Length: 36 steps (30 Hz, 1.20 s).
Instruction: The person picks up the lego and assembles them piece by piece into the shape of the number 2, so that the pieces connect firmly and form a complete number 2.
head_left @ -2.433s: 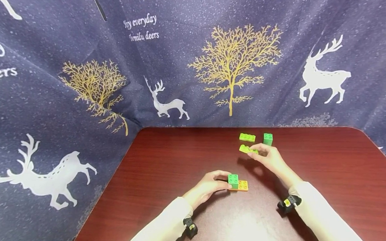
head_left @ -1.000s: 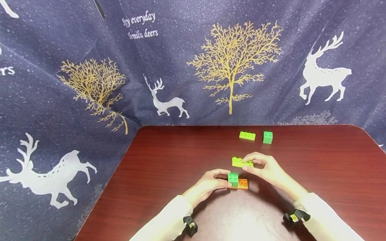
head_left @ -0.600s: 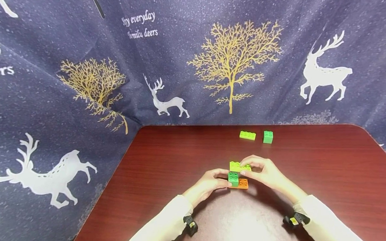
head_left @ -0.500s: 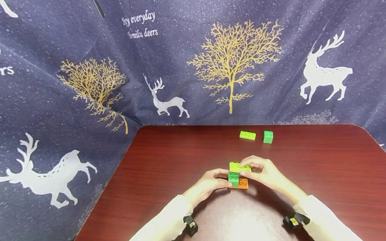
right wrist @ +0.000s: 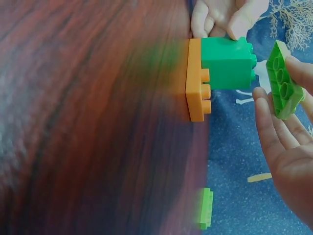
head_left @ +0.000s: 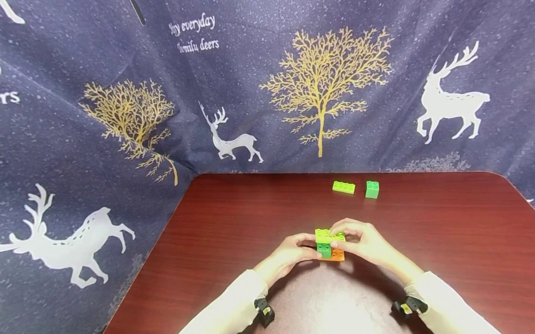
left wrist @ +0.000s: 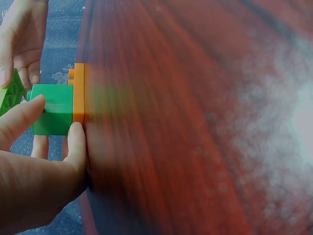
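Observation:
A green building brick [head_left: 324,251] sits on the left half of a flat orange building brick [head_left: 338,254], which lies on the table. My left hand [head_left: 291,251] holds the green brick from the left, fingers and thumb on its sides. In my right hand [head_left: 365,238] a flat lime building brick [right wrist: 279,81] is pinched between thumb and fingers. It hangs slightly tilted just above the green brick's studs, with a gap showing in the right wrist view. Its hollow underside faces the green brick [right wrist: 226,62]. Studs on the orange brick's right half [right wrist: 195,93] are bare.
Toward the back of the red-brown table [head_left: 242,213] lie a second flat lime brick [head_left: 343,187] and a second green brick [head_left: 372,189]. A dark blue patterned cloth [head_left: 244,77] hangs behind and to the left of the table.
My right hand has brought the flat lime brick from the back of the table toward me and left, over the green brick. My left hand has stayed in place.

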Each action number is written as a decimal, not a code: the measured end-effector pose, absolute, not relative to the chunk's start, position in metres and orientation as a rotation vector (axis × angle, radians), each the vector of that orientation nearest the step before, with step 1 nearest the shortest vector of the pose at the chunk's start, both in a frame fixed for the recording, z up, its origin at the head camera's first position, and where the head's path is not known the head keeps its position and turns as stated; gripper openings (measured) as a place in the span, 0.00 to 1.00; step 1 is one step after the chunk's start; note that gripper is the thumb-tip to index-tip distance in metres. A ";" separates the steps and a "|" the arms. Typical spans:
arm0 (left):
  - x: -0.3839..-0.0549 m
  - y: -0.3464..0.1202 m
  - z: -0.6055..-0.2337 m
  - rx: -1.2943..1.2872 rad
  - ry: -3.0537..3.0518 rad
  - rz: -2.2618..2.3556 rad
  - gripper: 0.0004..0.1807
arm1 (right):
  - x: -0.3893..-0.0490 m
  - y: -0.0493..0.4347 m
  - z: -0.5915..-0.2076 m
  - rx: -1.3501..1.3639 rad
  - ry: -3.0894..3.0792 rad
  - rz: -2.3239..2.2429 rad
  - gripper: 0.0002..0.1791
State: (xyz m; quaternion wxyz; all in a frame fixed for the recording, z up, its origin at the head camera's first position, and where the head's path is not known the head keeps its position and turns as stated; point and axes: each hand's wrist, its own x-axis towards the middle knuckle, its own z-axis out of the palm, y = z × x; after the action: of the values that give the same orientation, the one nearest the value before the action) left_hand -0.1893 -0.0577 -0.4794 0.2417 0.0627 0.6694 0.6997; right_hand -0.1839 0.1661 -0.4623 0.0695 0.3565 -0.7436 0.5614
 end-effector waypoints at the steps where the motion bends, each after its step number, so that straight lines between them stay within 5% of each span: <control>1: -0.189 -0.057 -0.480 0.170 1.831 1.913 0.22 | -0.184 0.166 -0.463 1.074 -2.236 1.696 0.13; 36: -0.189 -0.057 -0.480 0.163 1.847 1.908 0.23 | -0.183 0.167 -0.475 1.055 -2.302 1.633 0.12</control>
State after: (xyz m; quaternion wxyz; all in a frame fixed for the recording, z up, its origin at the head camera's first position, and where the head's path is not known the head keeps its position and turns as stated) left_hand -0.1892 -0.0566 -0.4803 0.2383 0.0595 0.6742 0.6965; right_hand -0.1827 0.1668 -0.4746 0.0644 0.3493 -0.7625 0.5408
